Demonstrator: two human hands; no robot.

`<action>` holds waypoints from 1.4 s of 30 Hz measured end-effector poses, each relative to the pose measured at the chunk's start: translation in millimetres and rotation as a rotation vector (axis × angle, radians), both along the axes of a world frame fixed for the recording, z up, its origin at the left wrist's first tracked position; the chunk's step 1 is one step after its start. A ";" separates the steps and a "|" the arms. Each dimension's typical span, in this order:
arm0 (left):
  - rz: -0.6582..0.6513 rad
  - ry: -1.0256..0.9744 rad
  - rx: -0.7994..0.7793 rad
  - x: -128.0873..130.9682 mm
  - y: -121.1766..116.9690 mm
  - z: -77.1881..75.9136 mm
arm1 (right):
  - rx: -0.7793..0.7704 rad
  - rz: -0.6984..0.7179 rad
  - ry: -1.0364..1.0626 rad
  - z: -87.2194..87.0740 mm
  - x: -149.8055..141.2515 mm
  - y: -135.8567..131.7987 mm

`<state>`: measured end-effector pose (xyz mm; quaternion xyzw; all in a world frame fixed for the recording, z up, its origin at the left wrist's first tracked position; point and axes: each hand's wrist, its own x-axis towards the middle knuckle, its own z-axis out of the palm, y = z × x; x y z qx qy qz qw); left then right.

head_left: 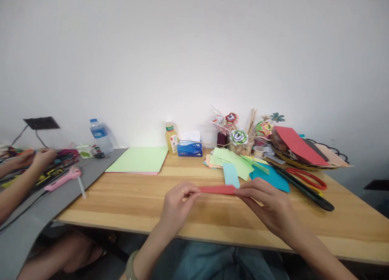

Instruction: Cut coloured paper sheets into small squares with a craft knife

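Note:
A narrow piece of red paper is stretched level between my two hands, above the wooden table. My left hand pinches its left end between thumb and fingers. At the other end, my right hand is closed on the paper's right tip. Just behind the paper lies a light blue paper piece, overlapping a pile of green sheets. Farther right, a teal sheet rests partly behind my right hand.
Red-handled scissors and a long dark tool lie at the right. Paper flowers, a tissue pack and a juice bottle stand along the wall. A green paper stack lies left. Another person's hands work beside a pink glue gun.

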<state>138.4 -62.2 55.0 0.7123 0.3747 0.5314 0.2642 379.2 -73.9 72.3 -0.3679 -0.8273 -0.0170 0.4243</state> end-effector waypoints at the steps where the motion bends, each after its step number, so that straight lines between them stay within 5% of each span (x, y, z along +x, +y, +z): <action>1: -0.001 0.117 0.129 -0.4 3.3 -5.7 | 0.071 -0.018 -0.087 -6.6 2.2 4.0; 5: 0.016 0.555 0.450 -1.7 5.4 -36.9 | 0.120 0.001 -0.402 -36.6 6.7 7.5; 9: 0.014 0.828 0.534 -4.0 -1.8 -62.7 | 0.094 0.086 -0.517 -56.3 5.7 0.9; 18: 0.070 1.181 0.403 0.4 -22.2 -62.2 | -0.134 0.109 -0.559 -59.7 9.2 -5.8; 27: 0.346 1.139 0.368 49.9 -41.6 -84.4 | -0.120 0.116 -0.531 -75.2 13.5 -1.2; 33: 0.484 0.998 0.369 72.0 -54.7 -90.6 | -0.312 0.103 -0.484 -60.8 9.4 0.9; 42: 0.682 1.022 0.603 74.7 -49.8 -112.5 | -0.569 0.428 -0.507 -51.5 -45.0 39.6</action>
